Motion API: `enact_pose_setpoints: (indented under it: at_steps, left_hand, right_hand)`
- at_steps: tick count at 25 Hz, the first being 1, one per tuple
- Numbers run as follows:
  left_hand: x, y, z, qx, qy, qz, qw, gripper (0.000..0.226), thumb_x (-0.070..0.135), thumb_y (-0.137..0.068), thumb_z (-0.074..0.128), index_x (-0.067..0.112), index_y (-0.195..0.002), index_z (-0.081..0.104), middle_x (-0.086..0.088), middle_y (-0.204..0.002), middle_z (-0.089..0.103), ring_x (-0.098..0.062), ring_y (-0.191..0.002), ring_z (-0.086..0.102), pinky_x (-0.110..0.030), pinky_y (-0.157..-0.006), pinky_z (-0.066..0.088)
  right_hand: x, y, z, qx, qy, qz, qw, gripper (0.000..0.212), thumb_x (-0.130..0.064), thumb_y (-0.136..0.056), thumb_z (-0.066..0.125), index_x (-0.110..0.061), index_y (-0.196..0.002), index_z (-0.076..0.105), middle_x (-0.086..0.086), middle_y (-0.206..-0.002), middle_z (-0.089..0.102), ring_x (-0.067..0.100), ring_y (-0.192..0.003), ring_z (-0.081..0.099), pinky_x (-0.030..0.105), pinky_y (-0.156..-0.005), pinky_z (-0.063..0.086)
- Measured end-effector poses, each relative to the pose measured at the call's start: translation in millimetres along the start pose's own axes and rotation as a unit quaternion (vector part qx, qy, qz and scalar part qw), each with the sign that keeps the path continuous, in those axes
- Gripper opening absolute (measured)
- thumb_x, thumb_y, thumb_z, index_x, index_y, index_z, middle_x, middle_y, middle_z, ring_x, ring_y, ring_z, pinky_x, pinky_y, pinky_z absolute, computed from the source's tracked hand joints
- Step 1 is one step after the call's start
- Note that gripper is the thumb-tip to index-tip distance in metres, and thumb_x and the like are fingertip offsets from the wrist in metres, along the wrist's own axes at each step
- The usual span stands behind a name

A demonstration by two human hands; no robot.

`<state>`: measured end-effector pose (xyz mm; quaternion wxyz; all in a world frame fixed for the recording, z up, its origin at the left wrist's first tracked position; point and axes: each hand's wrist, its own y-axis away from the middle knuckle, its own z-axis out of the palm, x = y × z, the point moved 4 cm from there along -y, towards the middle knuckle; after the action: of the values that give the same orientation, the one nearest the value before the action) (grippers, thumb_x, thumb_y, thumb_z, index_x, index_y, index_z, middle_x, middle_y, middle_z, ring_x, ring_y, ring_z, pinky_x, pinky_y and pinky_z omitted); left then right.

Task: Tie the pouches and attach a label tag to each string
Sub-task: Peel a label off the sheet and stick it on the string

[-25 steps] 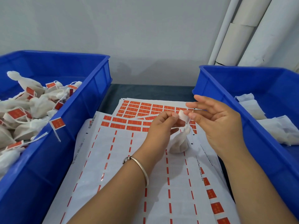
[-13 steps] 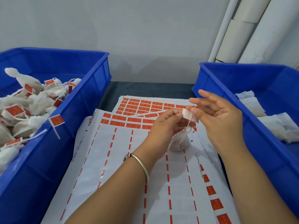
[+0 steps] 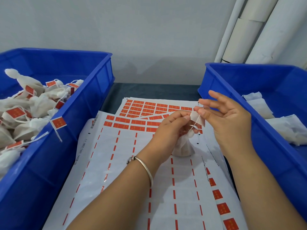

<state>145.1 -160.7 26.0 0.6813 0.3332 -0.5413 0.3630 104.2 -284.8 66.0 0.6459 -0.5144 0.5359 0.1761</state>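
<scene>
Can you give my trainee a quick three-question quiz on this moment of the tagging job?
1. True or false: the label tag is pinched between both hands above the pouch.
2. Which bin holds the pouches that already carry red tags: A) the left bin, B) the right bin?
3. Fill in: the pouch stands on the ____ sheets.

Key
1. True: the left hand and right hand both pinch it, with the string running down to the pouch.
2. A; the right bin holds flat, untagged pouches.
3. Label.
</scene>
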Motion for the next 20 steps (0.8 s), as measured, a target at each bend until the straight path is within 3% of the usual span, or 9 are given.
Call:
enact_pose_setpoints:
  at_steps: [2, 5, 9, 12, 15, 17, 20]
  left_hand:
    - [-1, 1, 0, 0.002, -0.016, -0.003, 1.000, 0.028, 0.025, -0.097, 0.045, 0.031, -0.085, 0.069, 0.009, -0.082, 0.069, -0.015, -0.085, 0.061, -0.031, -0.086, 0.045]
    - [-2, 0, 0, 0.015, -0.018, -0.011, 1.000, 0.034, 0.024, -0.095, 0.050, 0.041, -0.075, 0.072, 0.018, -0.081, 0.068, -0.018, -0.097, 0.060, -0.037, -0.094, 0.044]
    - [-3, -1, -1, 0.042, -0.006, -0.027, 0.999, 0.034, 0.026, -0.093, 0.054, 0.044, -0.071, 0.072, 0.018, -0.083, 0.069, -0.019, -0.101, 0.060, -0.036, -0.096, 0.046]
    - [-3, -1, -3, 0.060, 0.003, -0.033, 0.998, 0.037, 0.025, -0.093, 0.054, 0.047, -0.067, 0.071, 0.019, -0.082, 0.068, -0.020, -0.103, 0.060, -0.039, -0.098, 0.043]
    - [-2, -1, -4, 0.056, 0.002, -0.030, 0.998, 0.037, 0.024, -0.094, 0.053, 0.043, -0.067, 0.071, 0.019, -0.074, 0.069, -0.019, -0.099, 0.061, -0.043, -0.100, 0.041]
    - [-3, -1, -4, 0.054, 0.006, -0.027, 0.998, 0.033, 0.024, -0.094, 0.052, 0.036, -0.070, 0.071, 0.013, -0.078, 0.070, -0.021, -0.098, 0.062, -0.046, -0.102, 0.041]
    - [-3, -2, -5, 0.043, 0.014, -0.024, 0.999, 0.032, 0.023, -0.095, 0.050, 0.031, -0.072, 0.071, 0.010, -0.080, 0.071, -0.019, -0.094, 0.064, -0.045, -0.101, 0.042]
  right_hand:
    - [3, -2, -3, 0.011, 0.007, 0.010, 1.000, 0.036, -0.017, -0.081, 0.071, -0.046, -0.100, 0.059, -0.026, -0.091, 0.070, 0.001, -0.091, 0.068, 0.011, -0.073, 0.053]
    - [6, -3, -5, 0.013, 0.011, 0.022, 1.000, 0.037, -0.017, -0.081, 0.071, -0.047, -0.099, 0.059, -0.027, -0.089, 0.070, -0.003, -0.090, 0.067, 0.008, -0.069, 0.051]
    - [14, -5, -12, 0.028, 0.019, 0.053, 0.998, 0.028, -0.017, -0.089, 0.063, -0.044, -0.096, 0.063, -0.023, -0.094, 0.070, 0.001, -0.093, 0.067, 0.021, -0.081, 0.053]
    - [20, -5, -14, -0.050, -0.025, 0.139, 0.989, 0.026, -0.015, -0.094, 0.050, -0.029, -0.089, 0.071, -0.012, -0.094, 0.072, 0.005, -0.095, 0.066, 0.028, -0.087, 0.052]
    - [18, -1, -13, -0.133, 0.055, 0.135, 0.980, 0.017, -0.015, -0.088, 0.061, -0.027, -0.087, 0.073, -0.010, -0.096, 0.071, -0.002, -0.093, 0.063, 0.011, -0.073, 0.050]
    - [16, 0, -11, -0.141, 0.083, 0.128, 0.978, 0.013, -0.015, -0.083, 0.067, -0.027, -0.085, 0.072, -0.011, -0.096, 0.070, 0.000, -0.092, 0.063, 0.008, -0.068, 0.048]
    - [14, 1, -7, -0.131, 0.102, 0.127, 0.978, 0.009, -0.014, -0.083, 0.069, -0.022, -0.081, 0.072, -0.009, -0.095, 0.070, 0.007, -0.096, 0.062, 0.019, -0.079, 0.047]
